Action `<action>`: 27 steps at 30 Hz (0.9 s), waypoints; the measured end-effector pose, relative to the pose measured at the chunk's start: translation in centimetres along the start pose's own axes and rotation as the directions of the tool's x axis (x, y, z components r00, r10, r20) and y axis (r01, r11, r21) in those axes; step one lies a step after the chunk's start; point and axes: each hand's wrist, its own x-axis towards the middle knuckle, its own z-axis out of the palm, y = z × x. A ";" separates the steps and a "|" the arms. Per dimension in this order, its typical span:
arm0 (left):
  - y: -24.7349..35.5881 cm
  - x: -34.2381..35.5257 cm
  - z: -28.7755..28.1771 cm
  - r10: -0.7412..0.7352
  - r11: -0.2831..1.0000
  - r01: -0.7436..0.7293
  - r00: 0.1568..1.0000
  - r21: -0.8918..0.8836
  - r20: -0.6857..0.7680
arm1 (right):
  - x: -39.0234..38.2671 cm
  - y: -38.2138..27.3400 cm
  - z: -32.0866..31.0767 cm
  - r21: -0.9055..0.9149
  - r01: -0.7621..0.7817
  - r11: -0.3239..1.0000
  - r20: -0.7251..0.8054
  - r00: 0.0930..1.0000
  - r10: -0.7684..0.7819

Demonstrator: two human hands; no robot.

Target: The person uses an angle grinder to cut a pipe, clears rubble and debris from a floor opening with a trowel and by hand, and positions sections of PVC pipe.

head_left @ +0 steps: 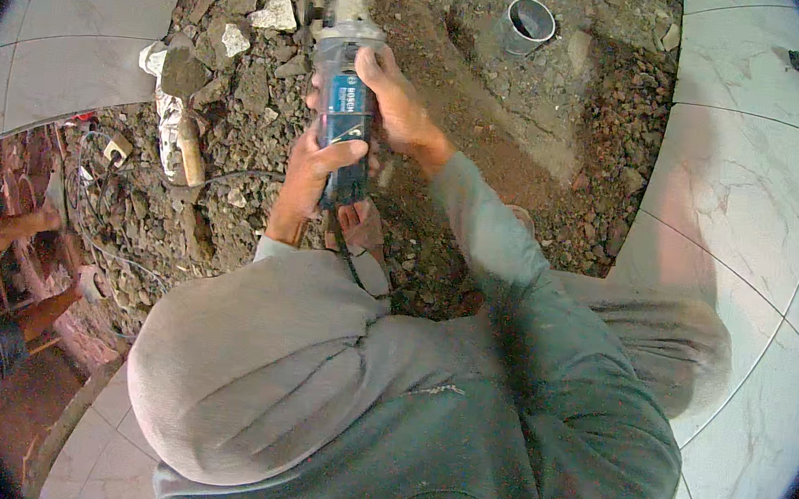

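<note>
A blue angle grinder with a grey head is held upright in view over the rubble, its cord running back toward my lap. My left hand wraps round the lower end of its body, thumb across the front. Higher up, my right hand grips it near the grey head, with the thumb on top. The grinder's head end is blurred, so its disc cannot be made out clearly. Right by it lie pale broken chunks.
A trowel rests on a crumpled white wrapper to the left. A grey pipe end stands in the soil at the far right. White tiles border the dug strip. Another person's arm shows at left, near loose cables.
</note>
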 end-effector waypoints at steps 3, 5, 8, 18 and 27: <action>-1.0 2.1 0.6 0.019 0.989 0.007 0.985 -0.146 0.174 | -1.2 -1.5 -1.7 0.071 -0.103 0.992 0.005 0.995 0.103; -0.6 2.6 1.7 -0.058 0.985 0.092 0.973 -0.144 0.225 | -1.6 -3.6 -2.2 -0.306 -0.165 0.938 -0.033 0.986 0.163; -1.9 5.8 1.5 0.008 0.904 -0.106 0.973 0.415 0.231 | -0.8 -4.0 -4.9 -0.481 -0.122 0.868 -0.259 0.966 -0.008; -6.0 3.0 0.4 -0.013 0.916 -0.041 0.991 0.398 0.132 | -2.6 -7.3 -15.1 -0.849 -0.424 0.317 -0.513 0.804 -0.299; -5.4 2.4 0.6 -0.057 0.875 -0.028 0.985 0.483 0.160 | -1.1 -5.5 -17.7 -0.779 -0.575 0.250 -0.626 0.737 -0.255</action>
